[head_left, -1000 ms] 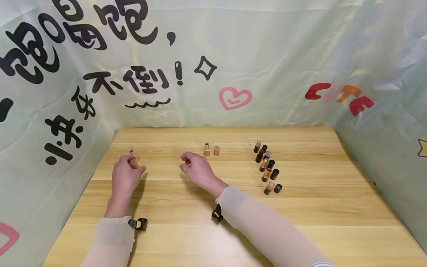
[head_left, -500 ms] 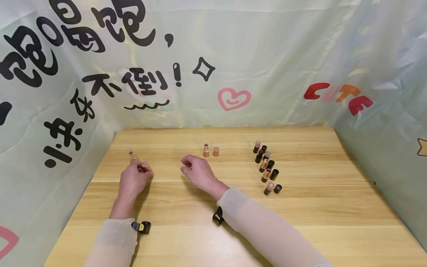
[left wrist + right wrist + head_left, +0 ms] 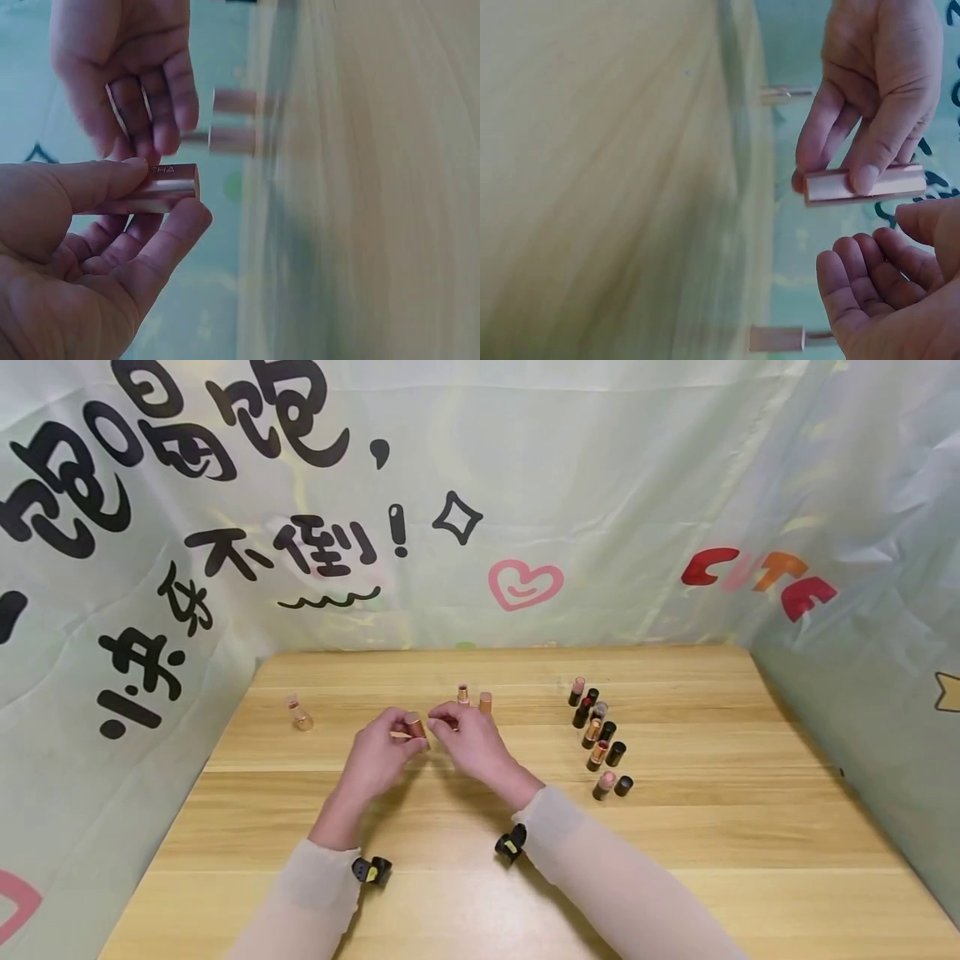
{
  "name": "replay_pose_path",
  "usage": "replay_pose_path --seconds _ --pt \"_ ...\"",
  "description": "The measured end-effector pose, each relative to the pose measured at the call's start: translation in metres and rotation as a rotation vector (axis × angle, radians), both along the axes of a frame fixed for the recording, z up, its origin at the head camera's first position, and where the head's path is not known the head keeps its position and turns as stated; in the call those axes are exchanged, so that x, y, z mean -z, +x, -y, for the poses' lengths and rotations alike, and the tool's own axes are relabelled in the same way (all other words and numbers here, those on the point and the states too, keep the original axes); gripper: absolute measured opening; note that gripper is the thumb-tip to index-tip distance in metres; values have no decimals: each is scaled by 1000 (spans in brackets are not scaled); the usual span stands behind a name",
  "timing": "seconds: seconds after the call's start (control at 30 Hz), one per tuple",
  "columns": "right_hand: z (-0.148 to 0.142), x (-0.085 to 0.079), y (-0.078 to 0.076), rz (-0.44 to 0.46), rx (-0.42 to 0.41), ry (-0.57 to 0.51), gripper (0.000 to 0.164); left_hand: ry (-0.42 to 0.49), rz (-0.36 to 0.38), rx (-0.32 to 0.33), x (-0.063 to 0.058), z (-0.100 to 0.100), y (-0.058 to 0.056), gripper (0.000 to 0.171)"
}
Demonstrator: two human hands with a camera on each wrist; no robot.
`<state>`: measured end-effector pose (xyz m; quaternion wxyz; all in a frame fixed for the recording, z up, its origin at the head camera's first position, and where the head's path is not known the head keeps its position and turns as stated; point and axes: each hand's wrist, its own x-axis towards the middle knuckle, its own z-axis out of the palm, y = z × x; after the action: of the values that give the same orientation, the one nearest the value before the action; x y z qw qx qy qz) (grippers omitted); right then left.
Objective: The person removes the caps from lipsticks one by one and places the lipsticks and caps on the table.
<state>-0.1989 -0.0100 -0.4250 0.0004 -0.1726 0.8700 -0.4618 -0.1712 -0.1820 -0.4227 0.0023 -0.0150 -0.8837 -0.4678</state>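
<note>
My left hand [image 3: 378, 752] pinches a rose-gold lipstick [image 3: 416, 725] over the middle of the wooden table. In the left wrist view the lipstick tube [image 3: 171, 187] lies between thumb and fingers, with lettering on its side. Just right of it hovers my right hand [image 3: 476, 747]; its fingers are loosely bent and hold nothing. The right wrist view shows a small gap between those fingers and the lipstick tube [image 3: 866, 185]. Partly hidden behind the right hand stand an uncapped rose-gold lipstick [image 3: 462, 695] and a rose-gold cap [image 3: 486, 702].
At the back left stands a small rose-gold piece [image 3: 302, 718] with a clearer top. To the right, several uncapped lipsticks [image 3: 597, 756] stand in a row with black caps [image 3: 617, 752] beside them. Printed cloth walls [image 3: 630, 510] enclose the table [image 3: 735, 827].
My left hand picked the rose-gold lipstick up from the left and carried it right, close to my right hand. The right hand shifted slightly right. The small piece at the left stayed behind.
</note>
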Motion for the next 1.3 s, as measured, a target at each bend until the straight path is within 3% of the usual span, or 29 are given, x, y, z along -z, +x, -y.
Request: replay_pose_path --seconds 0.1,0.27,0.47,0.67,0.87,1.03,1.3 --pt "-12 0 0 -4 12 -29 23 11 -8 28 -1 -15 -2 20" --pt "-27 2 1 22 44 -93 30 -47 -31 41 -1 -33 -6 28" --pt "-38 4 3 60 36 -159 35 -86 -53 69 -5 -48 -6 23" --pt "-48 3 3 82 78 -271 23 -39 -37 126 -6 -59 -5 28" --pt "-55 0 3 100 104 -350 22 -7 -5 169 -3 -66 -5 30" --pt "-60 -3 5 106 73 -353 24 56 11 166 -3 -67 -5 25" --pt "-71 -1 10 127 -50 -210 24 51 38 241 1 -62 -4 19"
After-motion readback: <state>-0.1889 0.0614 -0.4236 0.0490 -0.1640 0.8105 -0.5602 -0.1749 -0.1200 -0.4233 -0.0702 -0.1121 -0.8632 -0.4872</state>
